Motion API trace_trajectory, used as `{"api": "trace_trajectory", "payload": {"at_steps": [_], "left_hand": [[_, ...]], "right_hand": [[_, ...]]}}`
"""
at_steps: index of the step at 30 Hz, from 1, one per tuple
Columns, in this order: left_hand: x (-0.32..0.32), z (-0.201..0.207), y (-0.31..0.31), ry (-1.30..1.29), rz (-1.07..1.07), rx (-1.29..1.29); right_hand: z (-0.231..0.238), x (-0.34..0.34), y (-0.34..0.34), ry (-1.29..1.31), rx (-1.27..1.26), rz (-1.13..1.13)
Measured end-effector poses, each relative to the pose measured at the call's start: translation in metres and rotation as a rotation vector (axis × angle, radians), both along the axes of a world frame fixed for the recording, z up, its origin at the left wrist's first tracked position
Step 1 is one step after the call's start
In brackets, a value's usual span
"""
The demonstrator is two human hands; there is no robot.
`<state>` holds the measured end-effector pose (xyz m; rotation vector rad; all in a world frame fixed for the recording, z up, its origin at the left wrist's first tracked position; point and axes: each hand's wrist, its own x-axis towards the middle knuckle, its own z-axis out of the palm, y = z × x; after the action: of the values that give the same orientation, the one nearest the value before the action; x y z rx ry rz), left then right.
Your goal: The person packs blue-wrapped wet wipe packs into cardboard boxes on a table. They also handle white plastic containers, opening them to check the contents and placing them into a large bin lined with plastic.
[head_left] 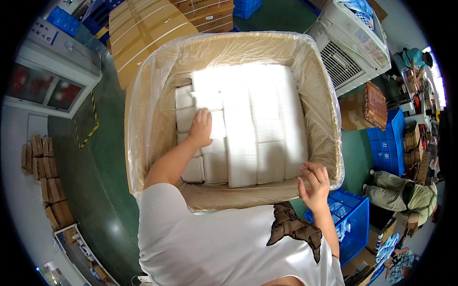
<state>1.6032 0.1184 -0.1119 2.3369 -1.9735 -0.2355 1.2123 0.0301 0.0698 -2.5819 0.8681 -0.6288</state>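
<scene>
A large cardboard box lined with clear plastic film [157,90] is in front of me. Inside it stand rows of stacked white ribbed pieces [267,128], packed side by side; glare washes out their upper middle. My left hand [201,127] reaches into the box and rests on the left rows, fingers stretched and close together, gripping nothing that I can see. Over the box's near right corner, my right hand [315,185] hangs with fingers apart and slightly bent, holding nothing. A lower row of white stacks [192,169] runs along the box's left side.
Strapped cartons [143,33] stand beyond the box at left. A white air cooler [353,47] is at far right. Blue crates [350,224] sit near my right arm, one holding bagged items. Other people [405,190] are at the right. Brown cartons [47,176] line the left wall.
</scene>
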Motion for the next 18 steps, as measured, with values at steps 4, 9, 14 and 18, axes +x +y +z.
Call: {"api": "trace_trajectory", "payload": {"at_steps": [4,9,14,18], "left_hand": [[-0.005,0.006,-0.005,-0.021,0.120,0.108],[-0.006,0.002,-0.014,-0.083,0.239,0.248],[0.005,0.006,-0.006,-0.008,0.124,0.136],[0.013,0.012,0.006,-0.016,0.043,0.096]], "right_hand": [[0.000,-0.001,0.000,-0.003,0.006,0.007],[0.001,-0.002,0.000,-0.010,0.007,0.025],[-0.001,-0.005,-0.001,-0.015,0.003,0.031],[-0.002,-0.007,-0.001,-0.027,0.006,0.021]]}}
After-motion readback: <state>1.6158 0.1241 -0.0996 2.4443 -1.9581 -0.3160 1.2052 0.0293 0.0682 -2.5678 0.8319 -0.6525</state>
